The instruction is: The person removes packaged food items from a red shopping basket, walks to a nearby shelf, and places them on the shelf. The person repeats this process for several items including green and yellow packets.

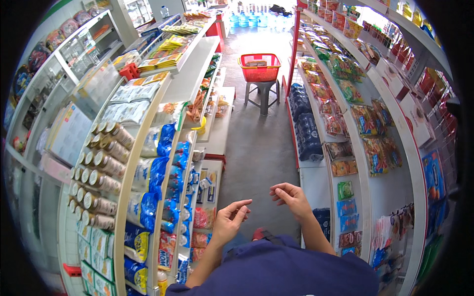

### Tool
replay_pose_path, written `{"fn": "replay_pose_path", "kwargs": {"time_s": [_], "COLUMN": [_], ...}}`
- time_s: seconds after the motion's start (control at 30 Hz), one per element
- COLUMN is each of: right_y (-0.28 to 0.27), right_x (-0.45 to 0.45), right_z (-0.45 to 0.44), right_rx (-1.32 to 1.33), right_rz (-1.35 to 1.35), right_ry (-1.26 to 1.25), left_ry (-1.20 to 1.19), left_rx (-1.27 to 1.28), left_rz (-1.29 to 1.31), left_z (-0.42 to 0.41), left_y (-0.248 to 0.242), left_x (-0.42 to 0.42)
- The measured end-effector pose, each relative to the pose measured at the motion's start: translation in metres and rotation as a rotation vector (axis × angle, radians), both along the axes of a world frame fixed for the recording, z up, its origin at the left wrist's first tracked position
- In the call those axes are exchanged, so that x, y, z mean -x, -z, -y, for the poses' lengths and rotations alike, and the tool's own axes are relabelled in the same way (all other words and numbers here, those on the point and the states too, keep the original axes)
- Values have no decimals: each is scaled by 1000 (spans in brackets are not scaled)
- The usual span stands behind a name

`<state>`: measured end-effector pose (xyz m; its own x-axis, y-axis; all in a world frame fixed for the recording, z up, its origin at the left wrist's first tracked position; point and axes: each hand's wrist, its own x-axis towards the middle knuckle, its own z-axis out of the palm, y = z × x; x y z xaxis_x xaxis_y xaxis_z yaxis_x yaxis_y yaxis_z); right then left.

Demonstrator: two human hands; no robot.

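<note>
My left hand [231, 221] is raised over the aisle floor with its fingers apart and nothing between them. Facing it, my right hand [290, 198] also holds nothing, its fingers loosely bent and apart. Neither hand touches a shelf. Nearest my left hand are red and pink packets [204, 218] on the lower shelf at the left. Small packets [347, 207] stand on the right shelf beyond my right forearm. Farther along the aisle, a red plastic basket [260, 74] with something inside rests on a grey plastic stool [263, 90].
Shelving lines both sides of the aisle. Jars [107, 164] and blue-and-white bags [148, 174] fill the left rack. The right rack holds snack packets [374, 118] and dark blue wrapped packs [307, 137] low down. Blue water jugs [253, 20] stand at the far end.
</note>
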<state>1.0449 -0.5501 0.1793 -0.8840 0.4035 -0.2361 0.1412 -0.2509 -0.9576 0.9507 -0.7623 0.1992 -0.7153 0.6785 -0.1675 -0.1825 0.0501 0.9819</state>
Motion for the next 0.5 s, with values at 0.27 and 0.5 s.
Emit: {"fn": "replay_pose_path", "kwargs": {"time_s": [0.27, 0.5], "right_y": [16, 24], "right_x": [52, 156], "right_z": [-62, -138], "right_rx": [30, 26], "right_rz": [22, 25], "right_ry": [53, 106], "left_ry": [61, 88], "left_rx": [16, -20], "left_rz": [60, 42], "left_z": [-81, -165], "left_y": [24, 35], "left_x": [76, 200]}}
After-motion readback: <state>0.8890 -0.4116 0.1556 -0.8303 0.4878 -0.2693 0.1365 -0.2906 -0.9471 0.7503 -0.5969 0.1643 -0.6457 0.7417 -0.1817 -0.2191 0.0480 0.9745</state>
